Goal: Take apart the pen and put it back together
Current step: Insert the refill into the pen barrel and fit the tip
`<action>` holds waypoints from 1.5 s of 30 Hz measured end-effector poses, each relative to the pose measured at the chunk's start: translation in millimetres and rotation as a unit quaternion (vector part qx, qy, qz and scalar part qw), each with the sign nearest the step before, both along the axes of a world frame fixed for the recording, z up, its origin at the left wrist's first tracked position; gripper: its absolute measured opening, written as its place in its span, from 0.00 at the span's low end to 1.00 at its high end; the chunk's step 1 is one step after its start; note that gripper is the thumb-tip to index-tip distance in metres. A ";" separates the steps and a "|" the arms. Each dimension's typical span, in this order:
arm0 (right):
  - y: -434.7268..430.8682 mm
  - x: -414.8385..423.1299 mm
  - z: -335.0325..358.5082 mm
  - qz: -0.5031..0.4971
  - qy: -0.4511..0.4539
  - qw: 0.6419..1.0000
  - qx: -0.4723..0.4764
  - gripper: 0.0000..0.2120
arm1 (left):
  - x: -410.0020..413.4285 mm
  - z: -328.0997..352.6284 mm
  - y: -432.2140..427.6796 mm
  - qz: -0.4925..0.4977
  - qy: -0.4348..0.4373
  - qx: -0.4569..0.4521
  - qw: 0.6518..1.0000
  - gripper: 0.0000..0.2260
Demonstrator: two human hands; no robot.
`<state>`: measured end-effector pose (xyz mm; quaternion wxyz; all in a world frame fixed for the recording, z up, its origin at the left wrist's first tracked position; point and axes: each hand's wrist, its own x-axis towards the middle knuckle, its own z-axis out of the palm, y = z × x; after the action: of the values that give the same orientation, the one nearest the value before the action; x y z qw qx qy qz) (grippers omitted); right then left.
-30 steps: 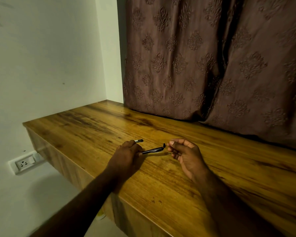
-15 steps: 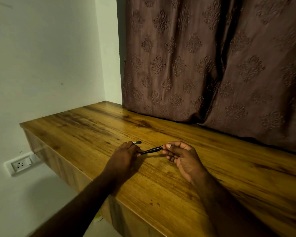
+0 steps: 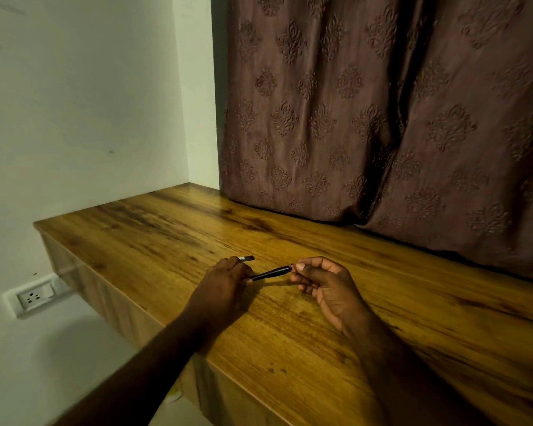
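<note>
My left hand (image 3: 225,282) grips one end of a thin black pen barrel (image 3: 271,273), which points right and slightly up over the wooden table (image 3: 290,318). My right hand (image 3: 323,281) pinches a small dark pen piece (image 3: 291,267) between thumb and forefinger, right at the barrel's free end and touching it. A second pen part (image 3: 246,258), dark with a pale band, lies on the table just behind my left hand, partly hidden by the knuckles.
A brown patterned curtain (image 3: 382,118) hangs down to the table's far edge. The table's left and front edges drop off to the floor. A wall socket (image 3: 33,298) sits low on the white wall at the left.
My right hand has closed the gap, bringing the small piece from a little apart up against the barrel's end. The left hand has stayed in place with the barrel.
</note>
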<state>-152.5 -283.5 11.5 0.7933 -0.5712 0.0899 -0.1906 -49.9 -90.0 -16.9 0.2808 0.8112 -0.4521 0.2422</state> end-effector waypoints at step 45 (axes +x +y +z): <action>17.0 0.3 -1.7 -0.107 0.032 0.950 -0.291 0.11 | 8.6 -7.3 1.0 0.018 0.004 -0.010 1.000 0.08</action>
<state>-152.1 -266.4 9.8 0.5642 -0.7701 0.1166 -0.2738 -41.4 -88.9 -24.2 0.2857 0.8175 -0.4338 0.2486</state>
